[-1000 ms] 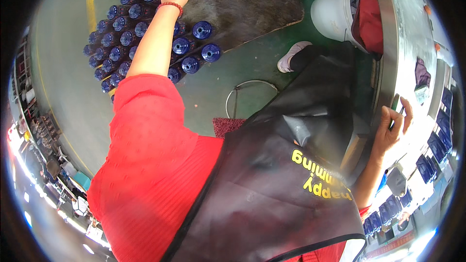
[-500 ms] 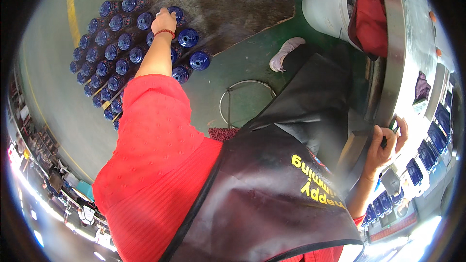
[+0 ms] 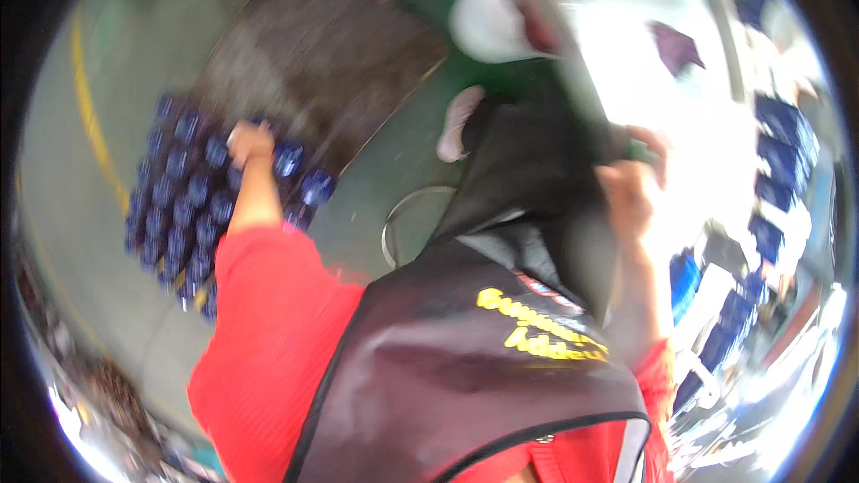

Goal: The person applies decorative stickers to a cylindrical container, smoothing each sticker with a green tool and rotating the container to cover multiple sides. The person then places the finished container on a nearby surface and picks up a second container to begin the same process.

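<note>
Many glossy dark-blue vase-like pieces (image 3: 182,214) with round tops stand close together on the floor at the left. My left hand (image 3: 251,145) reaches to the far right side of this group. Its fingers are closed at the top of one blue vase-like piece (image 3: 259,122), mostly hidden by the hand. My right hand (image 3: 633,181) is at the edge of a bright workbench (image 3: 698,134), its fingers curled. Something small and dark green seems to be between them, but blur and glare hide what it is.
A brown board (image 3: 327,49) lies on the green floor beyond the blue pieces. White buckets (image 3: 490,18) stand against the bench; one has something red inside. A round metal ring (image 3: 394,224) is near my leg. A dark purple cloth (image 3: 676,47) lies on the bench, with blue pieces (image 3: 780,152) beyond.
The whole view has shifted and blurred, with the bench now showing more. My left hand remains at the blue pieces. My right hand appears farther forward along the bench edge.
</note>
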Tool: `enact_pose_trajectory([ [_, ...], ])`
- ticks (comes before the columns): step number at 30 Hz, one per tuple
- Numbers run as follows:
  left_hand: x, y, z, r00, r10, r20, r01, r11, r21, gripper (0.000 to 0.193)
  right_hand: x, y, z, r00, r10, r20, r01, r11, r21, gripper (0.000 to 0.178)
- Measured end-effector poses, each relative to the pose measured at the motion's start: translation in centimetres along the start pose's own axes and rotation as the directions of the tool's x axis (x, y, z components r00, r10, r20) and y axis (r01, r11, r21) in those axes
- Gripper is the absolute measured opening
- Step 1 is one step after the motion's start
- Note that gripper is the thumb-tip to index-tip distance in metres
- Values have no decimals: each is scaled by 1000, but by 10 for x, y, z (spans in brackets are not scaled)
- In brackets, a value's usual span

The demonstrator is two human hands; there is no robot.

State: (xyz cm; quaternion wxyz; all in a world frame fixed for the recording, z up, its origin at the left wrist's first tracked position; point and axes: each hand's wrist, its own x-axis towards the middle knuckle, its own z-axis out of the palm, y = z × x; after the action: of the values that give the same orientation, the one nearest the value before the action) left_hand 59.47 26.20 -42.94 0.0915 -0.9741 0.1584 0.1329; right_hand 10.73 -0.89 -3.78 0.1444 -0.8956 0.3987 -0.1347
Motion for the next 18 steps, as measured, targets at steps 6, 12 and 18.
enact_pose_trajectory([
  [6, -60, 108, -34, 804, 406, -435, -557, 770, -312, 55, -1, 3, -12, 935, -281, -216, 281, 959, -32, 41],
  [12, -208, 226, -92, 518, 536, -666, -855, 298, -425, 47, -121, 83, -139, 793, -113, -599, -36, 972, -231, 20],
  [18, -354, 292, -259, 167, 514, -841, -953, -133, -271, 33, -194, 253, -249, 650, 353, -673, -520, 852, -55, 7],
])
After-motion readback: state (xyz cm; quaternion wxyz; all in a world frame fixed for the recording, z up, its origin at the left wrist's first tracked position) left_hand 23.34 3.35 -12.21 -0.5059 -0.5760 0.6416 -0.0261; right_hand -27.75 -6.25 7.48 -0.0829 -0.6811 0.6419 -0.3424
